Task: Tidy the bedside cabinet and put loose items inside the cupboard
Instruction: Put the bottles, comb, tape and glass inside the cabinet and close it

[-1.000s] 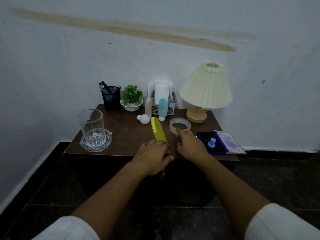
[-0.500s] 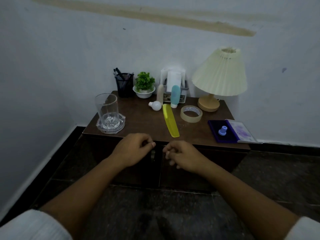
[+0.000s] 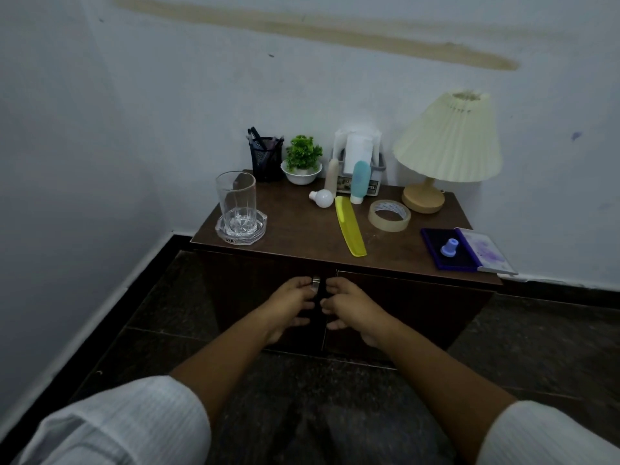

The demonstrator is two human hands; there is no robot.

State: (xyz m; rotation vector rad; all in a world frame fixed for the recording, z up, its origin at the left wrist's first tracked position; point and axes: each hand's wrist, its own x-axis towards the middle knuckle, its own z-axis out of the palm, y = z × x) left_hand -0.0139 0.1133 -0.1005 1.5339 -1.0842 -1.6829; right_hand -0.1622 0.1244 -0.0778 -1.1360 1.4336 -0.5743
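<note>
Here both arms reach forward and down from white sleeves, almost parallel, and the two hands meet at the middle of the cabinet (image 3: 302, 236) front, just under its top edge. The left hand (image 3: 288, 305) has the back turned up and to the left; its fingers are curled to the right and they hook a small metal handle (image 3: 315, 283) at the inner edge of the left door (image 3: 241, 297). The right hand (image 3: 350, 308) mirrors it, with curled fingers pointing left at the inner edge of the right door (image 3: 419, 310). The fingertips of the two hands are very near but apart. What the right fingers hold I cannot tell, because their tips cover that place. Both doors look closed. The loose items lie on the top: a yellow comb (image 3: 349, 226) in the middle with one end near the front edge, a tape (image 3: 389, 215) roll just to its right, a white bulb (image 3: 322, 198) on its side behind the comb. A stamp pad (image 3: 436, 239) lies open at the right front corner with a small stamp (image 3: 449, 248) on it. A glass (image 3: 236, 199) stands upright in a clear dish (image 3: 241, 233) at the left front corner. At the back stand a pen cup (image 3: 266, 159), a plant (image 3: 303, 156), a box (image 3: 372, 186) with two bottles before it, and a lamp (image 3: 446, 142).
</note>
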